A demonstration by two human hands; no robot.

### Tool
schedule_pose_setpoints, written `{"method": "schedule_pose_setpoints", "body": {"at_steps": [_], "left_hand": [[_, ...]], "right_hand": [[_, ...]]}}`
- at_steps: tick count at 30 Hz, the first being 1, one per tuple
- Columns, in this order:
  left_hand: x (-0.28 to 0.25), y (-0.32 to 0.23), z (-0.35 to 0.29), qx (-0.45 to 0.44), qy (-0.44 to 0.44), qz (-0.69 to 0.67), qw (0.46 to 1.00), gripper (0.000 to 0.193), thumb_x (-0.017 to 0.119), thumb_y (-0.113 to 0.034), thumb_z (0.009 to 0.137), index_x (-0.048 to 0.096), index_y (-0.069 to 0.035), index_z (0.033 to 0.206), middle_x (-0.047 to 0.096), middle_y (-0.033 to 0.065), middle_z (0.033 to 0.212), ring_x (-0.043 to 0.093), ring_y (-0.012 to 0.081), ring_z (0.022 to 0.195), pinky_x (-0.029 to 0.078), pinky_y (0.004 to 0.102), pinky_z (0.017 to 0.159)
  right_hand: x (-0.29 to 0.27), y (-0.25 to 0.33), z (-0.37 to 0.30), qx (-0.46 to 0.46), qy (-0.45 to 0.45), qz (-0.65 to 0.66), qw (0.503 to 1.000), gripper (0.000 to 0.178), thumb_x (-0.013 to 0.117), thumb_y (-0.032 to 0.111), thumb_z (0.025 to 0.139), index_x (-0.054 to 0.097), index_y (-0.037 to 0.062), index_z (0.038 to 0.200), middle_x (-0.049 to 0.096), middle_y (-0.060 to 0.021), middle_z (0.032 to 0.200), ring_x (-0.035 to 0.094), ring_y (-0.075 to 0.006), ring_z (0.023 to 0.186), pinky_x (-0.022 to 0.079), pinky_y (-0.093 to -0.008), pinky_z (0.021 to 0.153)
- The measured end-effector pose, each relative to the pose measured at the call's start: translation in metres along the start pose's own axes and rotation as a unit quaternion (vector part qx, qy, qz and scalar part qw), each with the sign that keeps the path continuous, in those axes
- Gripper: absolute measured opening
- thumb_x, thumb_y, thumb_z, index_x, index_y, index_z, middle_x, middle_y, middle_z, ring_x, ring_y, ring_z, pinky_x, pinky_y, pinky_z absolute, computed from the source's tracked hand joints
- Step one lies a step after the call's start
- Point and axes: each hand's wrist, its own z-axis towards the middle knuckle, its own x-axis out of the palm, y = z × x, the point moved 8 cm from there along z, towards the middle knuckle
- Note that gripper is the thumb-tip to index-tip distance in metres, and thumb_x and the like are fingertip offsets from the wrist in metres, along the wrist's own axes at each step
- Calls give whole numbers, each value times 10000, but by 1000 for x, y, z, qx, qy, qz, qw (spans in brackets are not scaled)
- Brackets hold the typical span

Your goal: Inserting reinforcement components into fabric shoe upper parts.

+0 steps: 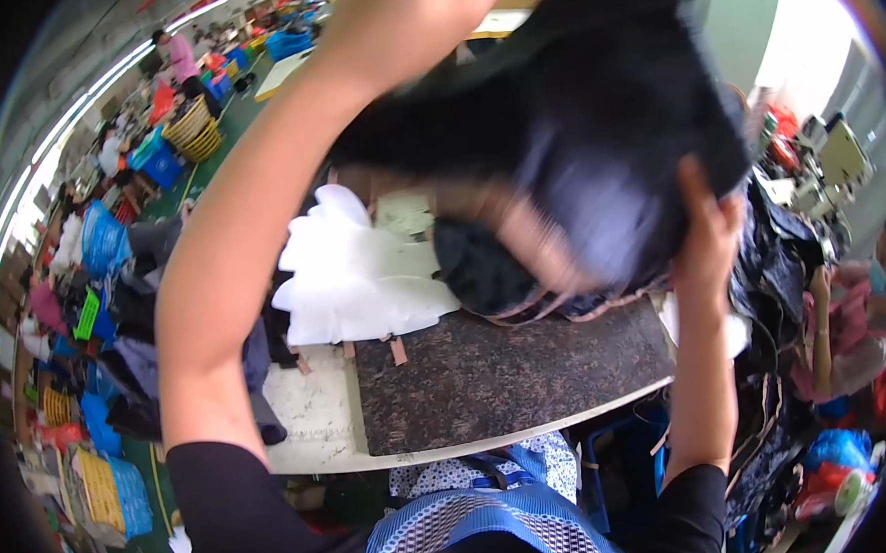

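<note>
A large black fabric piece (615, 117) with a pinkish-beige strip along part of it is held up over the table, smeared by motion. At its right side my right hand (706, 228) grips it, the thumb lying against the cloth. My left hand (410, 28) is raised at the top edge of the picture, beside the fabric's far left; its fingers are mostly cut off, so its hold cannot be made out. Below the cloth, white scalloped sheets (353, 271) lie in a pile on the table, left of a dark speckled board (508, 373).
The white tabletop (315, 413) curves along my front. Dark cloth (773, 259) heaps at the right, near a sewing machine (837, 156). On the left are blue bins (162, 166), yellow baskets (193, 129) and a standing person (181, 60) farther off.
</note>
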Motion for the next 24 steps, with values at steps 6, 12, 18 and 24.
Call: {"method": "schedule_pose_setpoints", "body": {"at_steps": [6,12,18,24], "left_hand": [[79,-12,-84,49,-146,-26,988,160,679,-157,835,673,-76,973,666,118,920,662,315,951,528,444,843],[103,17,-228,-62,-30,68,995,339,778,-215,828,633,-132,1123,594,77,1223,567,266,1241,356,503,1140],[2,251,-326,-484,39,441,755,1238,825,-623,741,186,-5,1603,160,366,1642,161,504,1544,92,740,1198],[-60,277,-355,-510,-265,344,742,437,546,-459,1016,730,-76,910,734,204,894,707,471,843,529,584,714]], "right_hand": [[-111,-62,106,-53,48,-250,966,482,734,228,962,652,-34,1358,689,-111,1314,632,-187,1185,457,-327,1071],[-154,-104,69,81,6,-233,969,427,713,256,994,657,-2,1329,675,-61,1272,598,-157,1119,440,-304,1022],[-179,-51,13,-71,-80,-380,919,368,669,298,1039,631,35,1294,619,15,1029,526,-66,856,428,-225,747],[-41,-25,-125,17,209,-336,918,80,660,-3,891,653,33,962,606,-43,760,583,-136,683,465,-270,622]]}}
